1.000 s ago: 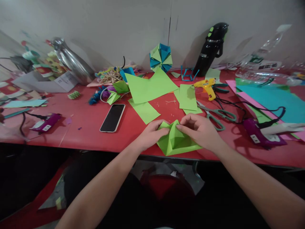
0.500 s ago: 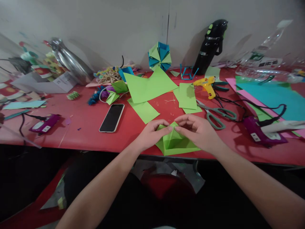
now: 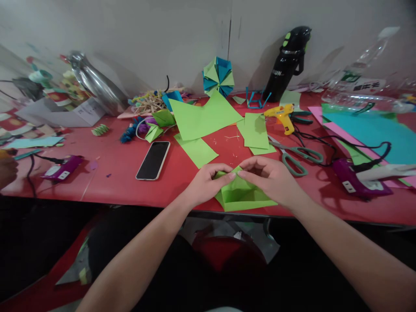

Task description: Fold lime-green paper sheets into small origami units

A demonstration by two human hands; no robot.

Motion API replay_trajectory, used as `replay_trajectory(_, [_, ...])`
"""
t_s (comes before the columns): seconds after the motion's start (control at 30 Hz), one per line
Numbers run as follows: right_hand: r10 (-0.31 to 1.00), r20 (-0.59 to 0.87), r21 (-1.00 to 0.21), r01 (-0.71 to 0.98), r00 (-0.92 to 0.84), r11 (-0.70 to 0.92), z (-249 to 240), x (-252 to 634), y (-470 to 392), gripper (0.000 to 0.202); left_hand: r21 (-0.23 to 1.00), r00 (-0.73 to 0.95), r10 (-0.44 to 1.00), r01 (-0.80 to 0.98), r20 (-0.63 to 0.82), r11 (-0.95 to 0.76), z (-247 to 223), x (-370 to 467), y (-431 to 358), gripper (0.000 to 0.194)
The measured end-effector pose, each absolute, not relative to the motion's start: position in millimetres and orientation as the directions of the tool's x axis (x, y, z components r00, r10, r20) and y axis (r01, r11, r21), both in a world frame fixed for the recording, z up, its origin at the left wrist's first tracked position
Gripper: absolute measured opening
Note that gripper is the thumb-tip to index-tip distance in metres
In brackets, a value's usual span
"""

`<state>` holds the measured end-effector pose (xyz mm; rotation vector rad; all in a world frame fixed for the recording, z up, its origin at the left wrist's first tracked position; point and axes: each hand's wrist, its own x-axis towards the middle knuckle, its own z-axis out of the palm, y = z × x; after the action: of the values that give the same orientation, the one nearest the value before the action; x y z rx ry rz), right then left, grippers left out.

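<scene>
A folded green paper lies at the front edge of the red table, its near edge standing up like a low wall. My left hand pinches its raised far corner between thumb and fingers. Close beside it, my right hand pinches the same part, the two thumbs almost touching. Beyond my hands are a large green sheet and smaller green pieces. To the right of them lie scissors and a yellow glue gun.
A phone lies left of my hands. Purple power strips with cords sit right and far left. A black bottle and a paper ball stand at the back. Another person's hand shows at the left edge.
The green paper between my hands has shifted slightly right, and its inner fold looks wider. Another person's hand has come in at the left edge.
</scene>
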<state>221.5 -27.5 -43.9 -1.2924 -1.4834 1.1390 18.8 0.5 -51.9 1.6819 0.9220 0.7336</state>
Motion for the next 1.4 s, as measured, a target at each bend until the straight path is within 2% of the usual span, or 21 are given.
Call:
replay_trajectory(0.43, [0.991,0.034,-0.983,0.172,-0.126,0.056,-45,221,-27,0.03,0.924,0.427,0.901,0.311,0.075,-0.224,-46,21,-5,0.025])
replay_trajectory(0.83, [0.984,0.019,-0.991,0.13,-0.176,0.042,-43,221,-27,0.027,0.929,0.445,0.889,0.272,0.112,-0.253,-47,21,-4,0.026])
replay_trajectory(1.07, [0.987,-0.036,-0.97,0.243,-0.157,0.003,-40,225,-28,0.028,0.942,0.423,0.895,0.221,0.14,-0.251,-45,21,-5,0.022])
replay_trajectory(1.3, [0.968,-0.002,-0.953,0.293,-0.252,0.074,-33,227,-27,0.027,0.964,0.534,0.845,0.223,0.005,-0.146,-41,18,-4,0.021])
replay_trajectory(1.4, [0.974,-0.038,-0.964,0.264,-0.224,0.023,-31,227,-26,0.028,0.95,0.508,0.86,0.24,0.054,-0.201,-37,18,-4,0.019])
